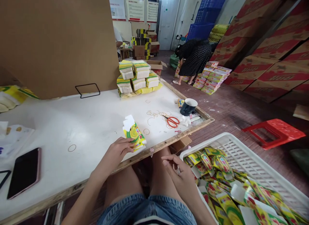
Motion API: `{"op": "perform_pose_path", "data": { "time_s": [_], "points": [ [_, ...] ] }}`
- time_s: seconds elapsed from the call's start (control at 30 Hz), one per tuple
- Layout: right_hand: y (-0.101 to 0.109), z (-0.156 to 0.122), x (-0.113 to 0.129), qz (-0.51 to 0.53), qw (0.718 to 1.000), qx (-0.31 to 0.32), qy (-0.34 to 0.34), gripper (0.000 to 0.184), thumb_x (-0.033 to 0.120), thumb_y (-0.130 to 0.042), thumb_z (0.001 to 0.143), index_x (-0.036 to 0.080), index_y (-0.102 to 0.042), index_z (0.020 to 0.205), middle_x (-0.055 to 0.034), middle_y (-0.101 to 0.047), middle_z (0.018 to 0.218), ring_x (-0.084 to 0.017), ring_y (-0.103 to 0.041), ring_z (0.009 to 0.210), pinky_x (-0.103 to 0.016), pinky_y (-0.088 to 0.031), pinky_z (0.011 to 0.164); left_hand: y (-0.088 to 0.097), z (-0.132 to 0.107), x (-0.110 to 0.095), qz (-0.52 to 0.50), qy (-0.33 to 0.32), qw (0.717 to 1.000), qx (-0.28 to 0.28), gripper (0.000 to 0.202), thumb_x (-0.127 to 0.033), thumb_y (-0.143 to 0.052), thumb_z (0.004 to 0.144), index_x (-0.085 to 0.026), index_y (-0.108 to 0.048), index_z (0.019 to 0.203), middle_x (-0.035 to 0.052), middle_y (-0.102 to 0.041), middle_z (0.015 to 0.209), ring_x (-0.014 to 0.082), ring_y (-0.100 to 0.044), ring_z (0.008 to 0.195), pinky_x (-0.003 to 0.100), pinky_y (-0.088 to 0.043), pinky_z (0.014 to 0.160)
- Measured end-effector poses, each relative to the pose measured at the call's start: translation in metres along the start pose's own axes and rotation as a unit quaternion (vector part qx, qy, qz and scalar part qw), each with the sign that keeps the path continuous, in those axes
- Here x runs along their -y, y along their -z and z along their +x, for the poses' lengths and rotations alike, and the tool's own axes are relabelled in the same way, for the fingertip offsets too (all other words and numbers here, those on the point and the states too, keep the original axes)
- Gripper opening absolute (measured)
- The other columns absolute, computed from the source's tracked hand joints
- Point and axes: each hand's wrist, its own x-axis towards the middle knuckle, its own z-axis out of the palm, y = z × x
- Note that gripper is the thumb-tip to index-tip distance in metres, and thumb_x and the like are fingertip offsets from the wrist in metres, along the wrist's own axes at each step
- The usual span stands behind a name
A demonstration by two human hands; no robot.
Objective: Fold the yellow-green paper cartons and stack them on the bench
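My left hand (118, 151) rests at the front edge of the white table (79, 122), its fingers closed on a small stack of flat yellow-green packets (133, 134) that stands tilted on the tabletop. My right hand (180, 176) hovers over my lap beside the white plastic basket (243, 154). Its fingers are spread and hold nothing. The basket is full of loose yellow, green and red packets (217, 173).
Bundled packet stacks (137, 78) sit at the table's far side. Red scissors (172, 121), loose rubber bands (71, 148), a dark cup (188, 106) and a phone (24, 171) lie on the table. A person (194, 57) bends over stacks on the floor. A red stool (275, 131) stands at right.
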Motion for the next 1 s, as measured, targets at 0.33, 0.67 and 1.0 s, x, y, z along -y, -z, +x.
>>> {"op": "perform_pose_path", "data": {
  "time_s": [0.33, 0.67, 1.0],
  "points": [
    [-0.013, 0.004, 0.009, 0.296, 0.943, 0.038, -0.15, 0.031, 0.048, -0.068, 0.078, 0.018, -0.073, 0.084, -0.0015, -0.066, 0.067, -0.012, -0.053, 0.058, -0.023, -0.046, 0.058, -0.026, -0.052, -0.068, -0.022, -0.25, 0.961, -0.118, 0.04, -0.005, -0.059, 0.083, -0.015, -0.06, 0.121, 0.01, -0.071, 0.113, 0.0223, -0.06, 0.114, 0.035, -0.053, 0.094],
    [-0.033, -0.03, 0.002, 0.372, 0.911, 0.013, -0.176, 0.03, 0.04, -0.075, 0.073, 0.019, -0.065, 0.094, -0.0017, -0.07, 0.07, -0.016, -0.064, 0.065, -0.026, -0.049, 0.064, -0.044, -0.044, -0.096, -0.68, 0.274, 0.679, -0.052, 0.05, -0.05, -0.071, 0.071, -0.02, -0.07, 0.111, 0.0138, -0.071, 0.113, 0.0336, -0.062, 0.111, 0.044, -0.05, 0.093],
    [-0.029, -0.032, 0.002, 0.236, 0.96, 0.044, -0.145, 0.031, 0.045, -0.068, 0.078, 0.015, -0.067, 0.08, -0.0057, -0.07, 0.075, -0.018, -0.062, 0.068, -0.028, -0.05, 0.063, -0.057, -0.049, -0.098, -0.667, 0.297, 0.681, -0.058, 0.038, -0.037, -0.068, 0.079, -0.019, -0.067, 0.112, 0.0094, -0.074, 0.106, 0.0278, -0.067, 0.101, 0.038, -0.052, 0.088]
  ]
}}
